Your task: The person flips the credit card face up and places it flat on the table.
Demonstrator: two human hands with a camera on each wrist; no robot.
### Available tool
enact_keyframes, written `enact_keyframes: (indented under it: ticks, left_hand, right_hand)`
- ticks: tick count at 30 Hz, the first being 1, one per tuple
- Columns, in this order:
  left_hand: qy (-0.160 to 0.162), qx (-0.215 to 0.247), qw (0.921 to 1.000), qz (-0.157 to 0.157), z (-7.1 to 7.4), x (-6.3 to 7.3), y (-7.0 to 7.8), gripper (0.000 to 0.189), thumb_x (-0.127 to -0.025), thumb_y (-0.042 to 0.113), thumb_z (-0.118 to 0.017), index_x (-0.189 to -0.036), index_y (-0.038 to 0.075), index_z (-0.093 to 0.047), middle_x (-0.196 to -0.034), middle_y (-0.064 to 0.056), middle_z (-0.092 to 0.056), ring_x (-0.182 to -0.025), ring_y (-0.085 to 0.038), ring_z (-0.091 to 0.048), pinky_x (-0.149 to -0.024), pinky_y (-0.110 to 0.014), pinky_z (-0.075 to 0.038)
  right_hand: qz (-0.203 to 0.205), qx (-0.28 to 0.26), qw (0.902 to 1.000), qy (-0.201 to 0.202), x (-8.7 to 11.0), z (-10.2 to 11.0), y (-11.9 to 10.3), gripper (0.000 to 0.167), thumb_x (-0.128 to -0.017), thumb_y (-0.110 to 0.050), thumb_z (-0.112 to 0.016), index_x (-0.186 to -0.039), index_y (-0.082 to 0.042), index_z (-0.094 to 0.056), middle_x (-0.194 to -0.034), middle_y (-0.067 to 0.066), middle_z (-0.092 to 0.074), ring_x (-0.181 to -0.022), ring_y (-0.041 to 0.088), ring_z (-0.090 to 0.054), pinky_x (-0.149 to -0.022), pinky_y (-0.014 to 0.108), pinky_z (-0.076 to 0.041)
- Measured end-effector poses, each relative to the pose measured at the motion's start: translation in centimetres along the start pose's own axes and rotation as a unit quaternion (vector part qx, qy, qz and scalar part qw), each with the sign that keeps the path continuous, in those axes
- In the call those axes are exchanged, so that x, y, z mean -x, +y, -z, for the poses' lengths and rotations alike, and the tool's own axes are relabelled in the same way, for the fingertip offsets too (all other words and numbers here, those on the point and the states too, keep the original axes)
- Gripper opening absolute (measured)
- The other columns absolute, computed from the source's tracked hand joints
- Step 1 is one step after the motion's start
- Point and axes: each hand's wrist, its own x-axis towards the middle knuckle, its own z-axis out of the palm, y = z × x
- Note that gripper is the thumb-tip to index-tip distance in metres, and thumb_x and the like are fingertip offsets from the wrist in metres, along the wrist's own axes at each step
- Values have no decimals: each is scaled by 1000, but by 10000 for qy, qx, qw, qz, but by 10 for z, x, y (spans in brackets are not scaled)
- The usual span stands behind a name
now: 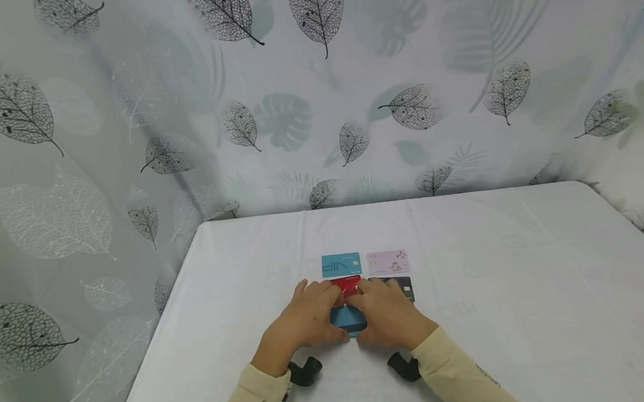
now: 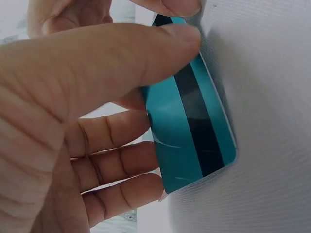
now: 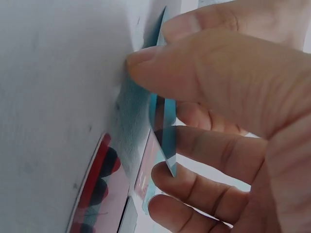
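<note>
Both hands hold a blue card [image 1: 347, 317] with a dark stripe, tilted up off the table. In the left wrist view the left hand [image 1: 308, 315] has its thumb on the striped face of the card [image 2: 167, 121], fingers behind it. The right hand [image 1: 390, 312] grips the other end of the card [image 3: 168, 131] between thumb and fingers. Just beyond the hands lies a red card [image 1: 347, 283], partly covered by fingers. A black card [image 1: 406, 286] shows past the right hand. Behind these lie a teal card [image 1: 341, 265] marked VIP and a pink card [image 1: 388, 262].
A white cloth [image 1: 512, 312] covers the table. Leaf-patterned curtains [image 1: 349, 117] hang behind and at the sides. In the right wrist view a card with red and dark scalloped shapes [image 3: 99, 187] lies on the cloth. Black wrist mounts [image 1: 306, 372] sit under both wrists.
</note>
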Motion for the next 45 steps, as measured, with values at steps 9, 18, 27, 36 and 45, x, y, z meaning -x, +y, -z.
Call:
enact_keyframes:
  ticks: [9, 18, 27, 36, 45]
  left_hand:
    - [30, -67, 10000, -12, -1, 1, -1, 57, -74, 45, -94, -112, 20, -60, -108, 6, -63, -107, -18, -57, -119, -63, -29]
    - [45, -191, 9998, -23, 1, 2, 0, 54, -75, 41, -93, -113, 20, -60, -113, 3, -64, -112, -21, -57, -119, -63, -30]
    - [150, -239, 9995, -130, 3, 4, -1, 51, -78, 39, -87, -117, 18, -61, -115, 1, -63, -112, -22, -56, -119, -61, -32]
    - [176, -254, 9993, -186, 4, 3, -2, 47, -79, 39, -85, -114, 18, -62, -109, 2, -61, -108, -20, -56, -118, -61, -33]
    - [182, -47, 9996, -213, 5, 3, -5, 46, -76, 36, -84, -112, 16, -63, -107, 2, -60, -105, -19, -55, -118, -60, -32]
  right_hand:
    - [180, 165, 9996, 171, 1, 3, 2, 52, -70, -35, -92, -116, -16, -77, -110, 4, -68, -97, 22, -59, -84, 50, -49]
    - [95, 139, 9997, 161, 2, 4, 4, 49, -71, -34, -89, -115, -15, -77, -111, 3, -69, -98, 21, -59, -89, 54, -50]
    - [81, 141, 9997, 186, 1, 4, 4, 53, -71, -39, -91, -116, -16, -76, -111, 4, -69, -99, 23, -61, -88, 55, -49]
    - [24, 102, 9998, 196, 2, 2, 5, 51, -74, -39, -90, -117, -16, -75, -113, 5, -70, -101, 23, -61, -89, 55, -50]
    - [-22, -86, 9999, 136, 1, 5, 3, 50, -75, -37, -91, -117, -15, -75, -113, 3, -70, -101, 23, -62, -88, 56, -50]
